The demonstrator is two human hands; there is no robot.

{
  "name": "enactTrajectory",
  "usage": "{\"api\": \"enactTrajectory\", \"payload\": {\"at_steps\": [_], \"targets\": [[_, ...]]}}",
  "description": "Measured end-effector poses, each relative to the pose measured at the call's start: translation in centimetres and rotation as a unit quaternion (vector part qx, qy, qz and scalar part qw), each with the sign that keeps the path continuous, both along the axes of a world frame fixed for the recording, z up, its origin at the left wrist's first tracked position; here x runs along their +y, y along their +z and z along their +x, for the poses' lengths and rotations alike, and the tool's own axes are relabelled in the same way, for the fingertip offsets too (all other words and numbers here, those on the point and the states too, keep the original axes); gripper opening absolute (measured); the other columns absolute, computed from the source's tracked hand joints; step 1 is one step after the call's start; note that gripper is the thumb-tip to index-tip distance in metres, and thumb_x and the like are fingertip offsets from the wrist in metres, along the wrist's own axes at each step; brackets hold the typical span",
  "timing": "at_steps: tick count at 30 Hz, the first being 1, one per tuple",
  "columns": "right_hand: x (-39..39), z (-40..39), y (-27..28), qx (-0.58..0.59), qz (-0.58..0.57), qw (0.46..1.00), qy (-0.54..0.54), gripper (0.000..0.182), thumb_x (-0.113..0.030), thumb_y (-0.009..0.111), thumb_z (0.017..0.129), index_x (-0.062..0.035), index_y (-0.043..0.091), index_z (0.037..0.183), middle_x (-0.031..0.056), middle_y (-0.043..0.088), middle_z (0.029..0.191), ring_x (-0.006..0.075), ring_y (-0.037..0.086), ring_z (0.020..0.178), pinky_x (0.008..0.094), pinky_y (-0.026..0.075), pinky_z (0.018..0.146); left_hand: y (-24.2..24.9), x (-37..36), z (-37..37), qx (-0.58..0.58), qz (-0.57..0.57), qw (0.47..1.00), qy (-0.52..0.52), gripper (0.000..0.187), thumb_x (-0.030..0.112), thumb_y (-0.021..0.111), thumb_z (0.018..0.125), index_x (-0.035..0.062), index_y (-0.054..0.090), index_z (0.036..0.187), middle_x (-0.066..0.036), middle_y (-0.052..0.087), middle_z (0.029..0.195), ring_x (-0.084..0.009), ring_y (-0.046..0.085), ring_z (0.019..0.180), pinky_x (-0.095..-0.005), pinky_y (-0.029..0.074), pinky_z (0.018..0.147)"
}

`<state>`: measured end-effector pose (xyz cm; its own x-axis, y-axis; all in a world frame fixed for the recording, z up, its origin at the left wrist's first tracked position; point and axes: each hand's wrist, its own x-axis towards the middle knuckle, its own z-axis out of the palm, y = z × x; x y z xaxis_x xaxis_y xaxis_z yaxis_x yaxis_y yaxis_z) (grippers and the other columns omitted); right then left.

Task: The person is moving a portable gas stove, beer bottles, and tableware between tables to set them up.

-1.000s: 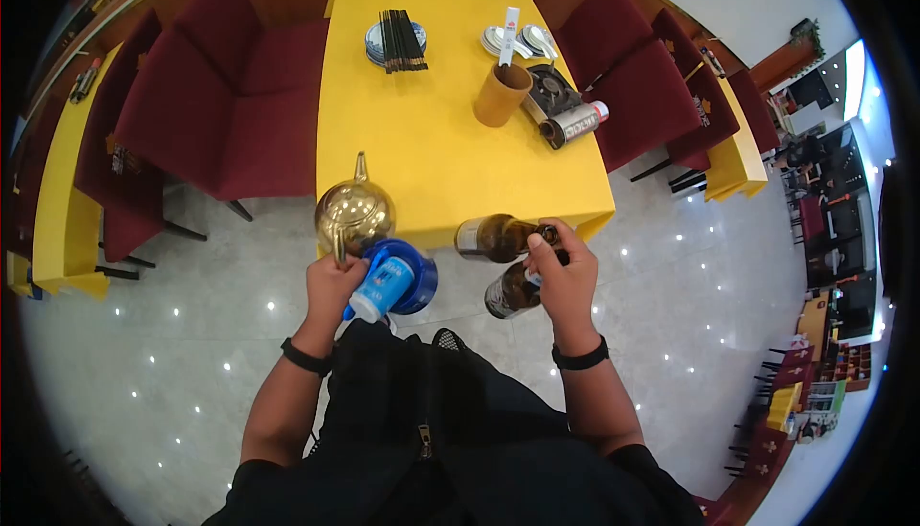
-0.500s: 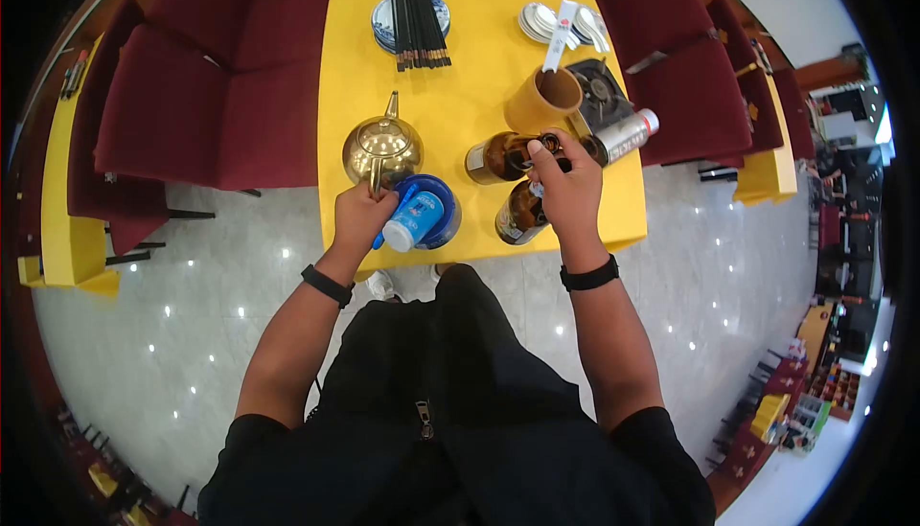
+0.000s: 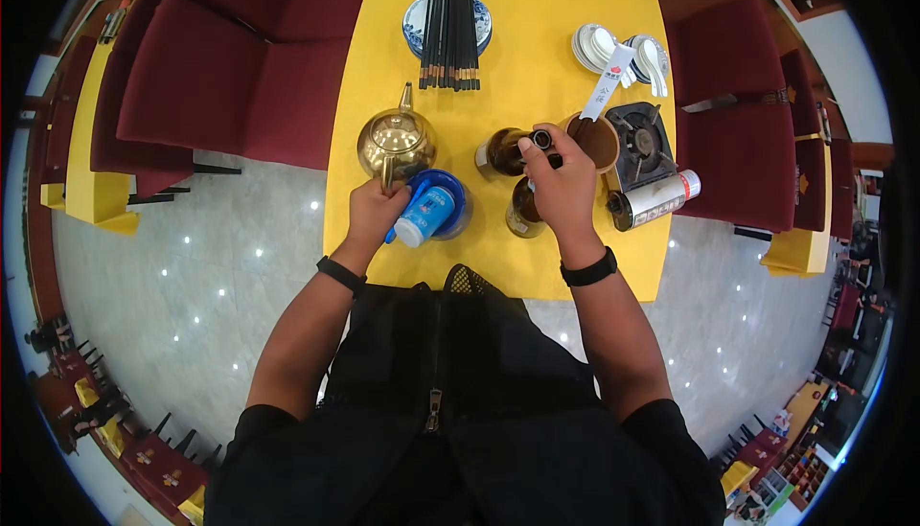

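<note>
My left hand point(image 3: 372, 214) is closed on the handle of a shiny brass teapot point(image 3: 395, 146) on the yellow table. Right beside it, a blue container point(image 3: 447, 214) holds a light-blue canister point(image 3: 425, 217) lying tilted. My right hand point(image 3: 563, 186) is closed around the necks of brown glass bottles. One bottle point(image 3: 502, 154) shows its dark mouth between my thumb and fingers; another bottle point(image 3: 523, 212) stands nearer to me, its neck hidden by the hand. Behind this hand is a brown pot point(image 3: 595, 143) with a white paper chopstick sleeve point(image 3: 607, 82) sticking out.
On the yellow table point(image 3: 537, 47), black chopsticks point(image 3: 450, 33) lie across blue-patterned plates point(image 3: 415, 23). White dishes with spoons point(image 3: 596, 47) sit at the back right. A portable gas stove point(image 3: 639, 143) and gas canister point(image 3: 655, 200) are at the right edge. Dark red chairs point(image 3: 192, 76) flank the table.
The view has shifted, so the table and its objects appear larger and the stove is more visible. Both hands keep their grips, and my right hand with the bottles now appears nearer the pot's left side.
</note>
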<state>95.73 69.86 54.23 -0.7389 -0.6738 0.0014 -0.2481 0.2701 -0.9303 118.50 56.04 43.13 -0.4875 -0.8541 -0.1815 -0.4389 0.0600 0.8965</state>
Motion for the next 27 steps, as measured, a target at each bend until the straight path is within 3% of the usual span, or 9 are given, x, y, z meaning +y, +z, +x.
{"api": "enactTrajectory", "payload": {"at_steps": [10,12,18,21,25,27], "targets": [[-0.7,0.8,-1.4,0.047,0.017,0.999,-0.015,0.035,-0.023,0.070,0.084,0.0014,0.064,0.107,0.0117,0.064,0.078,0.0176,0.060,0.069,0.0307,0.048,0.066,-2.7,-0.3,0.5,-0.001,-0.045,0.999,-0.024,0.019,0.015,0.071,0.083,-0.0016,0.063,0.080,-0.003,0.065,0.068,-0.0076,0.058,0.060,-0.0254,0.048,0.057],[-1.0,0.9,-1.2,0.046,0.022,0.999,-0.013,0.035,-0.024,0.070,0.084,0.0015,0.064,0.108,0.0122,0.064,0.078,0.0178,0.060,0.070,0.0309,0.048,0.066,-2.6,0.1,0.1,0.058,-0.017,0.998,0.002,0.024,0.020,0.072,0.079,-0.0016,0.064,0.073,-0.015,0.061,0.067,-0.0262,0.062,0.060,-0.0359,0.048,0.057],[-1.0,1.0,-1.3,0.052,0.030,0.998,-0.018,0.041,-0.026,0.071,0.083,0.0022,0.063,0.112,0.0132,0.065,0.081,0.0174,0.061,0.072,0.0308,0.048,0.068,-3.4,0.4,0.3,0.023,-0.069,0.997,-0.016,0.021,0.021,0.072,0.078,0.0005,0.067,0.074,-0.016,0.062,0.069,-0.0291,0.062,0.061,-0.0379,0.049,0.059],[-0.9,0.9,-1.9,0.070,0.011,0.997,-0.018,0.046,-0.027,0.072,0.082,0.0027,0.062,0.116,0.0128,0.065,0.081,0.0175,0.061,0.074,0.0307,0.048,0.069,-5.0,0.5,0.6,0.014,-0.116,0.993,-0.009,0.022,0.022,0.073,0.078,0.0008,0.068,0.075,-0.015,0.063,0.070,-0.0293,0.063,0.062,-0.0382,0.050,0.061],[-0.2,0.6,-2.6,0.041,0.018,0.999,-0.024,0.053,-0.029,0.073,0.081,0.0025,0.059,0.122,0.0109,0.064,0.078,0.0182,0.060,0.075,0.0300,0.048,0.071,-6.2,0.6,0.8,0.017,-0.078,0.997,0.018,0.023,0.024,0.073,0.077,0.0012,0.069,0.074,-0.016,0.064,0.069,-0.0293,0.064,0.063,-0.0378,0.051,0.062],[0.1,0.7,-2.8,0.050,-0.004,0.998,-0.030,0.053,-0.029,0.073,0.081,0.0020,0.058,0.122,0.0097,0.062,0.076,0.0178,0.060,0.074,0.0296,0.048,0.071,-5.4,0.6,0.8,-0.013,-0.101,0.995,0.000,0.022,0.017,0.074,0.081,-0.0024,0.064,0.077,-0.009,0.068,0.068,-0.0133,0.065,0.060,-0.0267,0.051,0.058]]}}
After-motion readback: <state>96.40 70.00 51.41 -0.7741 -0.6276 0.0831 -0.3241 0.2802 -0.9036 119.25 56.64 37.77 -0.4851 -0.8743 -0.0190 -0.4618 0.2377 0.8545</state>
